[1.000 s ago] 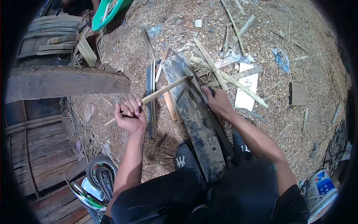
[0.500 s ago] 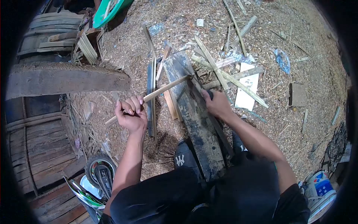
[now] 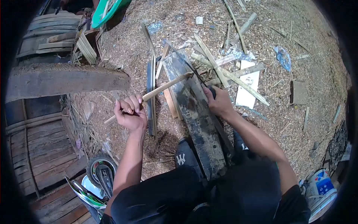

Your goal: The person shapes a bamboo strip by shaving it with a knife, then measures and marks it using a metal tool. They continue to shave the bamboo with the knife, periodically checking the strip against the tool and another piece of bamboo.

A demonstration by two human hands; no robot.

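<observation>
A light wooden stick (image 3: 164,87) runs through my left hand (image 3: 131,112), whose fingers are wrapped round it. Its far tip rests at the upper part of a worn, dark-stained plank (image 3: 195,115) that slopes down between my feet. On the plank's right side, my right hand (image 3: 220,102) is closed on the dark handle of a knife (image 3: 197,73). The thin dark blade points up and left, beside the stick's tip.
Loose wood strips (image 3: 212,59) and a white sheet (image 3: 247,84) lie beyond the plank. A thick beam (image 3: 67,81) juts in from the left. A brown block (image 3: 297,93) lies right. At lower left stands a wheel (image 3: 100,170); a green container (image 3: 108,13) is at the top.
The knife blade has swung to point further up and left, and more of it shows. My right hand has turned slightly. My left hand and the stick have barely moved.
</observation>
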